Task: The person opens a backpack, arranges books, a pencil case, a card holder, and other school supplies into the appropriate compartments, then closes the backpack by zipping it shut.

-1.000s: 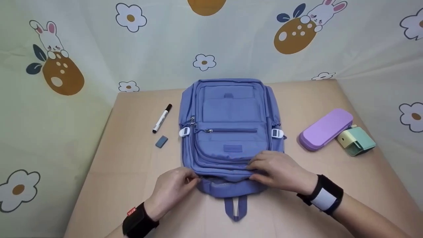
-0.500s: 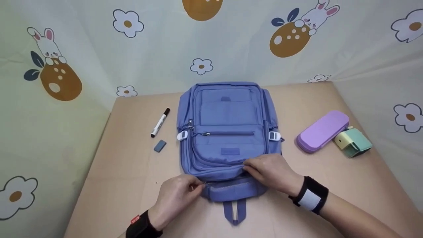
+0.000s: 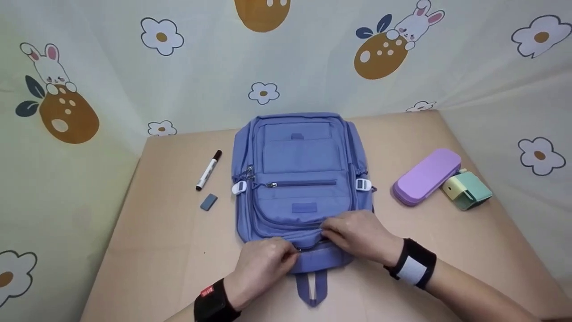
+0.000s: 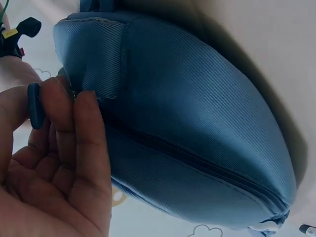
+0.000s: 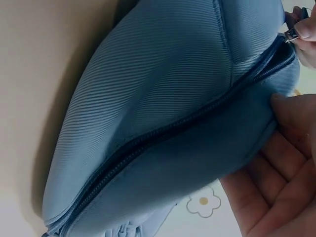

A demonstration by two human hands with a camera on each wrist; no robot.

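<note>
A blue backpack (image 3: 297,156) lies on its back on the table, its top end and carry loop (image 3: 312,290) toward me. My left hand (image 3: 266,261) pinches the zipper pull (image 4: 35,106) of the top compartment between thumb and finger. The metal slider (image 5: 291,34) shows by its fingertips in the right wrist view. Behind it, the zipper line (image 4: 197,165) is closed. My right hand (image 3: 359,235) pinches the fabric just above the opening, thumb on the panel and fingers beneath it. Between the hands a short gap in the zipper stands open.
A black-capped white marker (image 3: 208,171) and a small grey-blue block (image 3: 208,202) lie left of the backpack. On the right, a purple case (image 3: 428,176) rests against a mint-and-yellow boxy object (image 3: 469,190). Patterned cloth walls (image 3: 201,71) surround the brown tabletop (image 3: 178,232).
My left hand has slid right along the top zipper with the pull, and the opening has narrowed from the left. My right hand keeps its hold on the fabric, slightly shifted left.
</note>
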